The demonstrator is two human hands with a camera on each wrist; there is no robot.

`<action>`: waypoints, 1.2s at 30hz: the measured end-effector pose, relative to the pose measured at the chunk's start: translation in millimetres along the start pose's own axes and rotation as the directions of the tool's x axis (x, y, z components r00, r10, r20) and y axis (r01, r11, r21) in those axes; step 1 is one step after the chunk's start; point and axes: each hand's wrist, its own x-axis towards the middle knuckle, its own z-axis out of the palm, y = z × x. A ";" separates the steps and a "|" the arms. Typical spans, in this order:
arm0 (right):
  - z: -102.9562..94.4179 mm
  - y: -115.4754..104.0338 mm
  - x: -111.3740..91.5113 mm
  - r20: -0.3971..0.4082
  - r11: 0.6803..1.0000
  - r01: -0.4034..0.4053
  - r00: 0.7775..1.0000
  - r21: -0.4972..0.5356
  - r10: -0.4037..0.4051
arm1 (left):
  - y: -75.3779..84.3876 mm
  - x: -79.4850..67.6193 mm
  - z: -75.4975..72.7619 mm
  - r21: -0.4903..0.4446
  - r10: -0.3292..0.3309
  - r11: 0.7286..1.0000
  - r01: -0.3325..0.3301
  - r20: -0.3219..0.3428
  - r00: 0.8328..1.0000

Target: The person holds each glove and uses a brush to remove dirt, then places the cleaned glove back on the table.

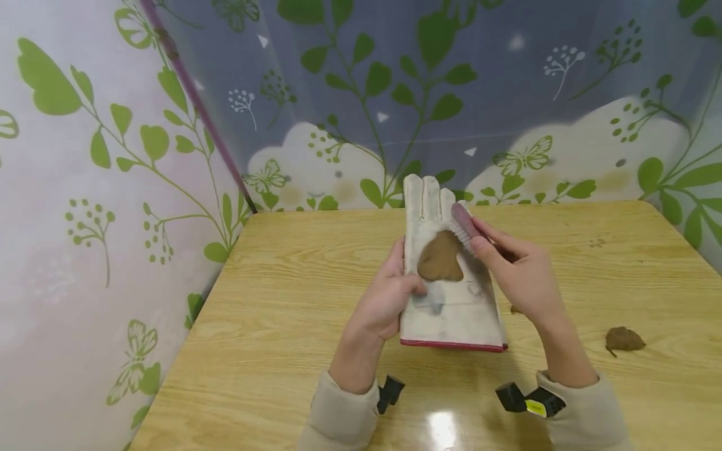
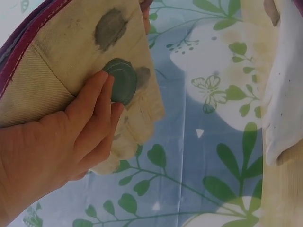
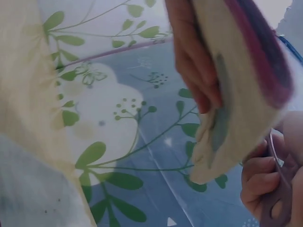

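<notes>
In the head view my left hand [image 1: 386, 294] grips an off-white fabric work glove [image 1: 451, 316] by its side, thumb on the front and fingers behind. The glove is raised over the table, fingers pointing away and red-trimmed cuff nearest me. A patch of brown mud [image 1: 442, 258] covers the middle of its palm. My right hand [image 1: 521, 272] holds a purple scrubbing brush [image 1: 464, 219], its pale bristles against the glove beside the mud. The left wrist view shows the glove's other face, with grey stains and a round green patch [image 2: 124, 85] under my fingertips.
A brown lump of mud [image 1: 625, 339] lies on the wooden table [image 1: 271, 313] to the right, and a smaller brown bit [image 1: 516, 309] sits near my right wrist. A leaf-patterned curtain [image 1: 338, 150] hangs behind the table and along its left.
</notes>
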 end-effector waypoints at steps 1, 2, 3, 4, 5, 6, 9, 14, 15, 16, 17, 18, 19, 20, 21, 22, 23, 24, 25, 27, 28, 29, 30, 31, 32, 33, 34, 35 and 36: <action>-3.4 -1.1 -0.1 0.008 0.997 -0.020 1.000 0.077 0.019 | 0.1 -0.5 -0.5 -0.007 -0.001 1.000 0.001 -0.002 1.000; -6.7 -2.6 -0.4 0.013 0.989 -0.036 0.999 0.142 0.035 | 0.4 -0.9 -1.1 -0.006 0.001 1.000 -0.001 -0.008 1.000; -9.4 -4.4 -0.9 0.013 0.981 -0.047 0.999 0.190 0.046 | 0.8 -1.2 -1.5 -0.007 0.002 1.000 -0.002 -0.013 1.000; -11.5 -6.3 -1.6 0.004 0.976 -0.051 0.999 0.212 0.051 | 1.1 -1.3 -2.0 -0.009 0.002 1.000 -0.002 -0.018 1.000; -12.8 -8.5 -2.5 0.000 0.978 -0.052 0.999 0.203 0.053 | 1.3 -1.3 -2.3 -0.009 0.003 1.000 -0.003 -0.023 1.000; -13.2 -11.2 -3.9 0.004 0.988 -0.056 0.998 0.145 0.056 | 1.7 -1.3 -2.4 -0.009 0.003 1.000 -0.003 -0.029 1.000; -7.4 -20.3 -8.4 0.099 0.996 -0.028 0.994 -0.084 0.036 | 2.2 -1.1 -2.6 -0.018 0.013 1.000 -0.014 -0.039 0.999; 11.8 -24.2 -11.5 0.212 0.921 0.236 0.961 -0.310 -0.176 | 4.5 -2.8 -3.9 -0.060 0.049 0.997 -0.051 -0.037 0.998; 13.6 -21.5 -11.0 0.189 0.899 0.277 0.956 -0.339 -0.223 | 4.7 -3.0 -3.7 -0.063 0.051 0.997 -0.053 -0.038 0.998; 13.6 -18.0 -10.4 0.161 0.885 0.300 0.953 -0.357 -0.258 | 4.8 -2.9 -3.0 -0.066 0.051 0.996 -0.053 -0.033 0.998; 12.5 -14.1 -9.8 0.133 0.876 0.313 0.950 -0.367 -0.284 | 4.5 -2.3 -1.9 -0.068 0.047 0.997 -0.048 -0.025 0.999; 10.9 -10.2 -9.3 0.106 0.868 0.329 0.944 -0.373 -0.312 | 3.7 -1.2 -0.7 -0.068 0.042 0.997 -0.043 -0.019 0.999; 9.1 -6.8 -8.9 0.082 0.857 0.343 0.938 -0.384 -0.338 | 2.7 -0.2 0.8 -0.067 0.039 0.997 -0.039 -0.014 0.999; 7.5 -3.6 -8.4 0.061 0.848 0.357 0.930 -0.391 -0.363 | 1.8 1.1 2.1 -0.063 0.036 0.997 -0.036 -0.010 0.999; 6.4 -1.1 -7.8 0.042 0.840 0.372 0.921 -0.395 -0.388 | 1.2 2.0 3.0 -0.058 0.034 0.998 -0.034 -0.005 0.999; 6.1 0.9 -6.9 0.030 0.828 0.390 0.910 -0.402 -0.414 | 1.0 2.7 3.4 -0.059 0.036 0.998 -0.036 -0.001 0.999; 6.8 2.5 -5.8 0.018 0.815 0.408 0.898 -0.411 -0.440 | 1.2 2.8 3.0 -0.059 0.035 0.998 -0.036 -0.004 0.999; 8.4 3.9 -4.2 0.009 0.800 0.427 0.884 -0.421 -0.467 | 1.8 2.5 2.0 -0.056 0.037 0.998 -0.037 -0.010 0.999; 10.2 5.4 -2.5 0.002 0.790 0.441 0.874 -0.426 -0.487 | 2.8 1.8 0.6 -0.056 0.040 0.998 -0.041 -0.013 0.999; 14.1 8.4 1.2 -0.014 0.776 0.468 0.853 -0.423 -0.522 | 4.8 -0.1 -2.6 -0.068 0.044 0.997 -0.045 -0.015 0.999; 15.6 9.6 2.8 -0.027 0.773 0.474 0.845 -0.422 -0.533 | 5.8 -1.0 -4.1 -0.076 0.041 0.996 -0.042 -0.016 0.999; 16.5 10.7 4.2 -0.043 0.773 0.477 0.839 -0.418 -0.542 | 6.8 -2.0 -5.3 -0.084 0.037 0.996 -0.038 -0.012 0.999; 16.7 11.9 5.3 -0.060 0.782 0.474 0.839 -0.405 -0.540 | 7.7 -2.9 -6.1 -0.094 0.033 0.995 -0.033 -0.007 0.999; 16.2 12.8 5.9 -0.077 0.801 0.463 0.847 -0.379 -0.526 | 8.6 -3.9 -6.6 -0.106 0.029 0.994 -0.029 -0.001 1.000; 15.4 13.1 6.1 -0.089 0.829 0.445 0.862 -0.337 -0.499 | 9.4 -4.7 -6.7 -0.118 0.025 0.993 -0.024 0.002 1.000; 14.1 13.0 5.9 -0.100 0.859 0.419 0.881 -0.293 -0.463 | 10.1 -5.3 -6.5 -0.125 0.020 0.992 -0.020 0.003 1.000; 12.3 12.1 5.2 -0.107 0.891 0.384 0.902 -0.240 -0.418 | 10.5 -5.7 -6.3 -0.131 0.015 0.991 -0.015 0.001 1.000; 10.4 10.7 4.2 -0.107 0.921 0.339 0.926 -0.189 -0.363 | 10.9 -6.0 -6.0 -0.135 0.013 0.991 -0.013 -0.003 1.000; 8.3 8.9 2.9 -0.101 0.947 0.292 0.947 -0.136 -0.307 | 11.2 -6.1 -5.7 -0.137 0.013 0.991 -0.014 -0.010 1.000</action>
